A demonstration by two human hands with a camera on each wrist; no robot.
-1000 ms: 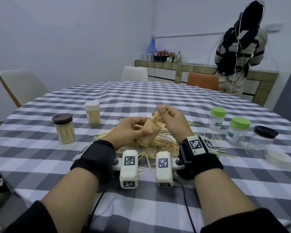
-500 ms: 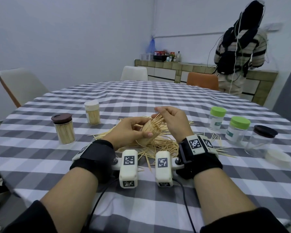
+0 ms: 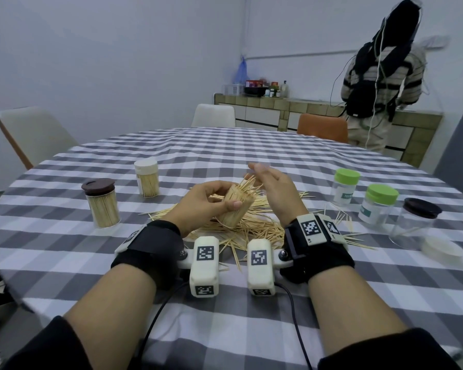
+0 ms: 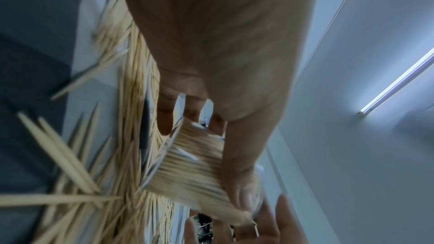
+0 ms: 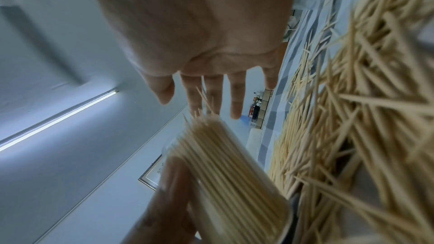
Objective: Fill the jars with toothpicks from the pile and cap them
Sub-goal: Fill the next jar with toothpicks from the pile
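Observation:
My left hand [image 3: 206, 201] grips a clear jar [image 3: 235, 206] packed with toothpicks and holds it tilted to the right, just above the toothpick pile [image 3: 251, 231]. A few toothpicks stick out unevenly from the jar's mouth. My right hand [image 3: 273, 188] hovers at the mouth with its fingers [image 5: 236, 97] straight and spread, close to the protruding tips. The left wrist view shows the jar [image 4: 190, 164] between my thumb and fingers. The same jar [image 5: 230, 170] fills the lower middle of the right wrist view. No cap is on this jar.
Two filled capped jars stand at the left, one brown-lidded [image 3: 102, 204], one white-lidded [image 3: 146, 181]. At the right stand two green-lidded jars [image 3: 345, 186] [image 3: 377, 206], a brown-lidded jar [image 3: 414, 222] and a loose white lid [image 3: 443, 249]. A person [image 3: 377, 76] stands by the far counter.
My right hand's fingers, curled over the jar mouth before, have straightened and lifted slightly. The left hand keeps the jar in about the same place.

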